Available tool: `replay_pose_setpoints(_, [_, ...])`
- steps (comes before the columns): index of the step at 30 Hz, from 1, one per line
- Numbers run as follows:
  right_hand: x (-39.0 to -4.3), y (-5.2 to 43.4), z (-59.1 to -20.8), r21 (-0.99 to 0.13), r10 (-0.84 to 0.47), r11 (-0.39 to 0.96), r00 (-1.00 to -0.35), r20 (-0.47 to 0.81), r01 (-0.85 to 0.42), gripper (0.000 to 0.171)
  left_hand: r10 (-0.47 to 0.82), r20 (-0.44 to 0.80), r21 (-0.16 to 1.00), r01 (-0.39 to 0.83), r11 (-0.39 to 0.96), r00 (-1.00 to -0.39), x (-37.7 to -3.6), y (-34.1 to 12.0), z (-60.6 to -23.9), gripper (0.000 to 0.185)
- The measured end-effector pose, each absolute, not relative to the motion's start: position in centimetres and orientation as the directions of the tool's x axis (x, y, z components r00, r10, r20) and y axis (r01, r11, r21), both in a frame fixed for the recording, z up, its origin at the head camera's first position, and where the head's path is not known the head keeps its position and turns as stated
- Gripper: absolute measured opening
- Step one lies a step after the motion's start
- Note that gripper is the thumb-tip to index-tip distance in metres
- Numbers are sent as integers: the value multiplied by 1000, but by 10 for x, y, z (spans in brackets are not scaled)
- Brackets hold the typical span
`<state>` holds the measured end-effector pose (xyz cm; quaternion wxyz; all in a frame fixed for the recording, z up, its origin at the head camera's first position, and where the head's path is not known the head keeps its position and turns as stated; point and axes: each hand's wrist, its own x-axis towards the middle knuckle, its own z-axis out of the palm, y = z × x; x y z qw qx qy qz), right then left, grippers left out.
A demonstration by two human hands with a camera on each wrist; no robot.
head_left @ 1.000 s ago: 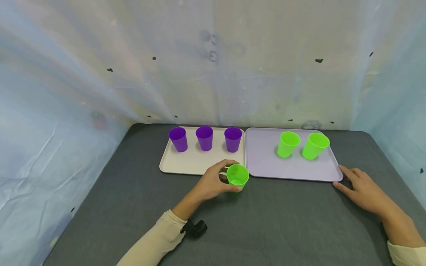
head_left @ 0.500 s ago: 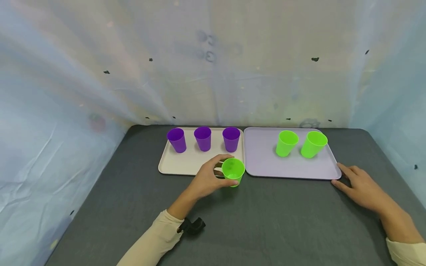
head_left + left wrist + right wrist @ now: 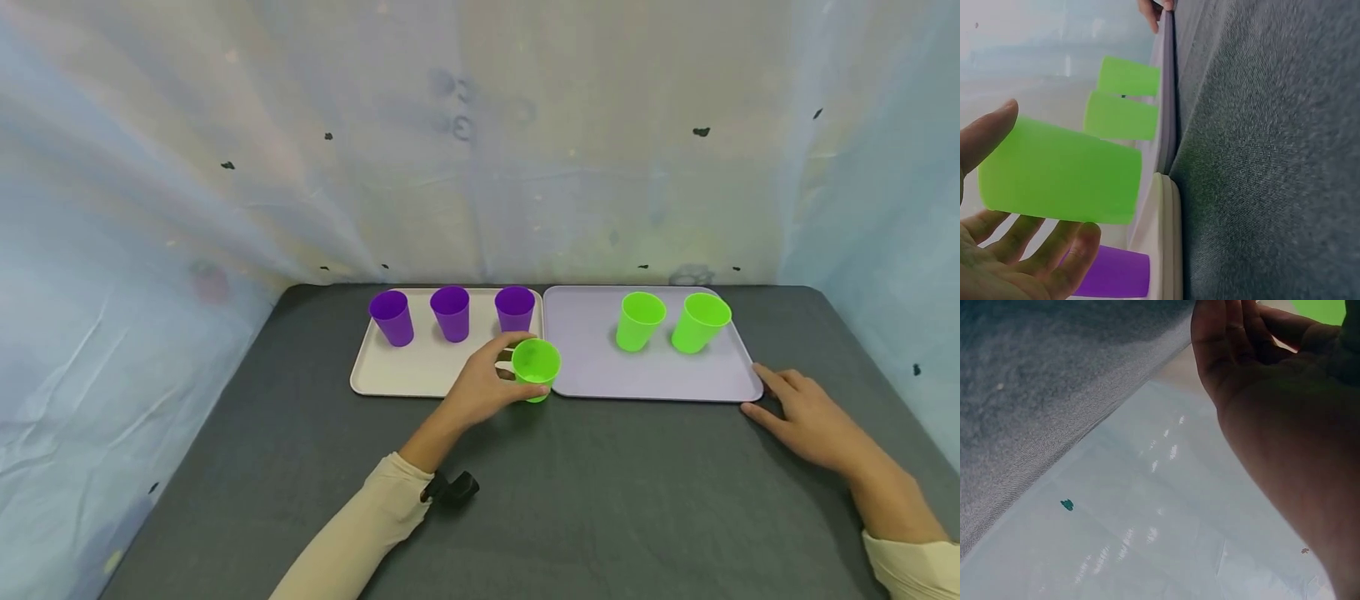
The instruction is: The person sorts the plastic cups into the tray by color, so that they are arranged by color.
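My left hand grips a green cup between thumb and fingers. In the left wrist view the held cup is off the table, near where the two trays meet. At the front right corner of the lavender tray, my right hand rests with its fingers extended, thumb and index finger at the edge. Two green cups, one left of the other, stand upright on that tray. Along the back of the cream tray are three purple cups, the left, middle and right.
Both trays lie side by side at the back of a table covered in dark grey cloth. Behind and beside it hangs pale plastic sheeting. A black strap mount sticks out from my left wrist.
My left hand, still gripping the green cup, has moved a little away from me toward the tray seam, dipping left and then back right. The right hand stays at the lavender tray's corner.
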<state>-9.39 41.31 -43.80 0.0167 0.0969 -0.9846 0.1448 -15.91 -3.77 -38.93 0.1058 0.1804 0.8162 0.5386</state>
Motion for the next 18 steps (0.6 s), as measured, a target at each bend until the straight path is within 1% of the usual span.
replay_pose_setpoints(3, [-95, 411, -437, -282, -179, 942, -983, 44, -184, 71, 408, 28, 924, 179, 337, -913, -166, -32, -393, 71])
replay_pose_setpoints(8, [-97, 410, -433, -273, -162, 949, -987, 3, -157, 74, 409, 67, 922, 213, 323, -910, -178, -15, -396, 71])
replay_pose_setpoints(12, [-97, 411, -434, -271, -160, 951, -987, -13, -150, 76, 400, 79, 908, 231, 349, -913, -186, 3, -397, 71])
replay_pose_setpoints(15, [-97, 412, -434, -276, -158, 950, -987, -25, -145, 76, 397, 65, 900, 226, 374, -916, -190, 15, -397, 72])
replay_pose_setpoints(18, [-98, 411, -435, -275, -164, 949, -986, -13, -154, 75, 386, 61, 885, 229, 406, -920, -195, 25, -396, 73])
